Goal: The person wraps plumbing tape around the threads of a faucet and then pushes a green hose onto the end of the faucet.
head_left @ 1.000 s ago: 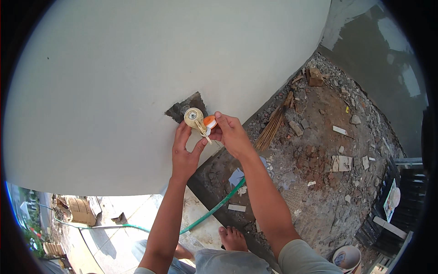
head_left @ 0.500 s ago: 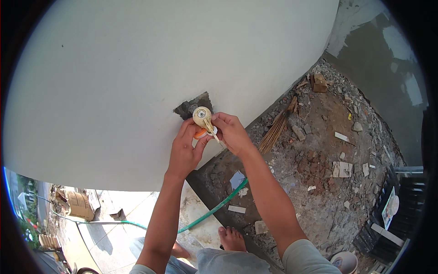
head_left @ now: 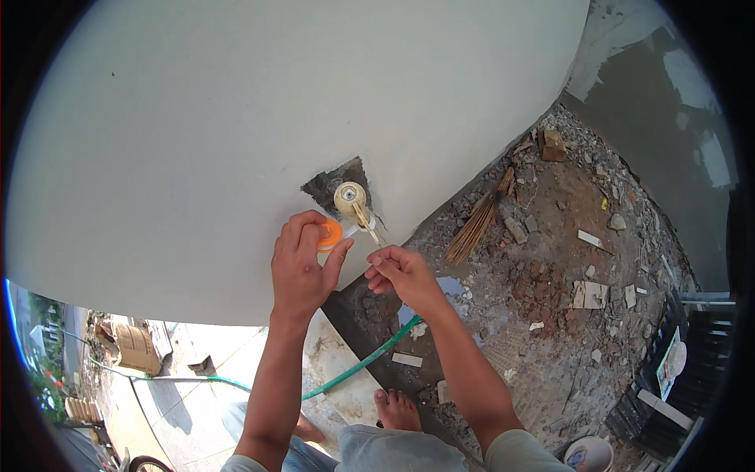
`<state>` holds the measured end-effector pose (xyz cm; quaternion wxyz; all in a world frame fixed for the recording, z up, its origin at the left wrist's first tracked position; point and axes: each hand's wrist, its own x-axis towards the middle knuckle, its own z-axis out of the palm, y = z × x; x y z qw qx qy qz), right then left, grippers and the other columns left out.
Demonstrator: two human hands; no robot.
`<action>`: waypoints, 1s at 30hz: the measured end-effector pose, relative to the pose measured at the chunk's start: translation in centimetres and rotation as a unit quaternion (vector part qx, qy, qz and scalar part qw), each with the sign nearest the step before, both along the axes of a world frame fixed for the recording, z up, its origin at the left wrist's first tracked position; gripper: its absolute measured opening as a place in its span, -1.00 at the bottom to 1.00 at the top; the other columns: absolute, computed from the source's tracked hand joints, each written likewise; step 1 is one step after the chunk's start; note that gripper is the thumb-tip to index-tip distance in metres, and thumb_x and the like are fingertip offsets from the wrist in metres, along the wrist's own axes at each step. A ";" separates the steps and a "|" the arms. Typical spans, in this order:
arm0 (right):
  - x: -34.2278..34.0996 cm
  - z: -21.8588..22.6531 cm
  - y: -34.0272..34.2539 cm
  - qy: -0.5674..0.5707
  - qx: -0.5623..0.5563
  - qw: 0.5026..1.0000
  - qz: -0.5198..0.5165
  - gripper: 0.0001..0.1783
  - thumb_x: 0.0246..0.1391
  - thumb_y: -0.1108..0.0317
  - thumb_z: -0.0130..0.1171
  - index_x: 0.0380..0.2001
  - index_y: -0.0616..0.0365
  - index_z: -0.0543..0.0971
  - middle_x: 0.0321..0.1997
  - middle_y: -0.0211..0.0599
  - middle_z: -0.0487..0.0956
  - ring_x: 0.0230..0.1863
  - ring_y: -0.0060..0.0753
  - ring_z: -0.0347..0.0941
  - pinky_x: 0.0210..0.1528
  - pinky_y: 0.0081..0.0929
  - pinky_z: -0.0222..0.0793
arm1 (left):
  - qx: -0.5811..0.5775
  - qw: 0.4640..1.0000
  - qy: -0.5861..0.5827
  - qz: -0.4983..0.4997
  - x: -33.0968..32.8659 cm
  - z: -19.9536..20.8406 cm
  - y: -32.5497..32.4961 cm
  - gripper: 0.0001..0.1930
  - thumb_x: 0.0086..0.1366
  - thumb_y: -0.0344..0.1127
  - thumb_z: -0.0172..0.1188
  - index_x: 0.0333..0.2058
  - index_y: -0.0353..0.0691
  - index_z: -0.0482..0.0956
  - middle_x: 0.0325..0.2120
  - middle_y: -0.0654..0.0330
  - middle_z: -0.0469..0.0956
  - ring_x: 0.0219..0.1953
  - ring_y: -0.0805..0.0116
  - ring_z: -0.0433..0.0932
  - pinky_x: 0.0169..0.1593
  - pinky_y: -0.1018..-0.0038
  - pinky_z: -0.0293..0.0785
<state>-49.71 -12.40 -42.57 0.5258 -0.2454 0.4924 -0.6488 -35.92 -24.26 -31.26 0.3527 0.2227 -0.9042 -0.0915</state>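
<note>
A cream-coloured tap (head_left: 351, 201) with a long lever sticks out from a rough, dark patch (head_left: 326, 187) in the pale wall. Just left of the tap, my left hand (head_left: 300, 267) grips an orange spool of thread seal tape (head_left: 330, 235) between thumb and fingers. A short white strip of tape (head_left: 351, 233) runs from the spool to the tap's underside, where more white shows. My right hand (head_left: 401, 275) is below the lever's tip, apart from the tap. Its fingers are loosely bent, and I see nothing in them.
A green hose (head_left: 366, 362) crosses the tiles by my bare foot (head_left: 397, 411). To the right lies rubble-strewn soil (head_left: 543, 275) with a bundle of thin sticks (head_left: 480, 220). A white bucket (head_left: 590, 454) stands at lower right, a torn cardboard box (head_left: 134, 350) at left.
My right hand has come away from the tap, down and toward me. My left hand has moved slightly left and down with the spool, baring the tape strip between spool and tap.
</note>
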 end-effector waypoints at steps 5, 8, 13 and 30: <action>0.9 1.6 0.5 -0.003 -0.006 1.000 0.012 -0.72 0.41 0.21 0.18 -0.09 0.24 0.62 -0.26 -0.24 0.69 -0.32 -0.49 0.63 -0.23 -0.52 0.59 | -0.057 0.998 -0.031 0.003 1.2 0.9 0.8 -0.64 0.08 -0.33 0.56 -0.29 -0.23 0.51 -0.14 0.18 0.57 -0.20 0.23 0.56 -0.09 0.33 0.40; 2.1 3.2 0.8 0.002 -0.043 0.999 -0.024 -0.70 0.41 0.19 0.19 -0.05 0.25 0.60 -0.25 -0.27 0.69 -0.32 -0.51 0.62 -0.23 -0.53 0.57 | -0.047 0.998 -0.037 -0.029 0.8 0.5 1.8 -0.65 0.07 -0.36 0.56 -0.30 -0.21 0.51 -0.17 0.17 0.57 -0.18 0.22 0.56 -0.05 0.30 0.36; 4.8 4.1 1.6 0.122 -0.185 0.937 -0.271 -0.67 0.25 0.47 0.27 0.07 0.25 0.54 0.01 -0.17 0.62 -0.11 -0.40 0.59 -0.18 -0.46 0.57 | -0.105 0.990 -0.003 -0.097 0.1 1.2 3.1 -0.66 0.01 -0.45 0.45 -0.29 -0.18 0.47 -0.21 0.23 0.54 -0.17 0.23 0.55 0.12 0.08 0.31; -3.6 7.1 5.2 0.618 -0.277 0.696 -0.237 -0.57 -0.15 0.75 0.29 -0.13 0.25 0.61 -0.07 -0.16 0.64 -0.13 -0.08 0.66 -0.21 -0.30 0.66 | 0.118 0.983 0.059 -0.131 0.5 1.2 2.7 -0.62 0.09 -0.58 0.43 -0.08 -0.23 0.64 -0.09 0.12 0.63 -0.02 0.24 0.64 -0.06 0.39 0.61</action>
